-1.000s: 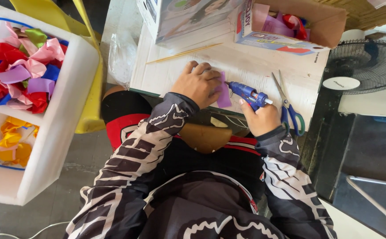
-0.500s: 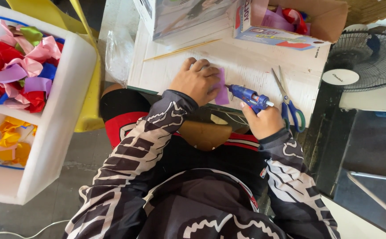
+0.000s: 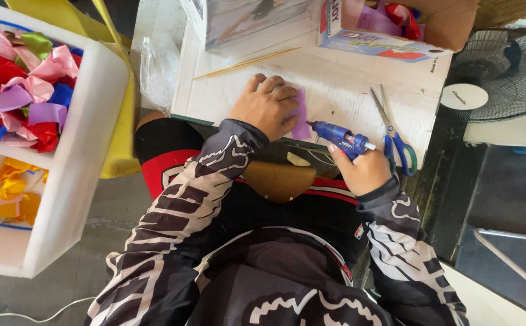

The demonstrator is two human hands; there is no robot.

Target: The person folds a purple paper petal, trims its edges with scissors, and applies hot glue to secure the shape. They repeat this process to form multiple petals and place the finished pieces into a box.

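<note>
Ribbon piece, the purple one, sits on the white board near its front edge, mostly tucked under the left hand, and honestly not much has shifted over the last second: same hand pressing flat, same glue gun nosing in from the right, just the view drifting a touch. I'd read that as the gluing bit being mid-way, with the strip pinned while the nozzle works its edge. Going left to right: the white tray full of folded ribbons in red, pink, purple and yellow is off to the left, well apart from the hands. Then the left hand, fingers spread flat and close together on top of the strip, holding it down rather than gripping it. The strip's long axis runs away from the person, roughly up-and-down in view, with its right edge showing. Next, the blue glue gun points left at that edge, tip just about touching it. The right hand is wrapped round the gun's handle. Scissors lie just beside it, blades pointing away.
</note>
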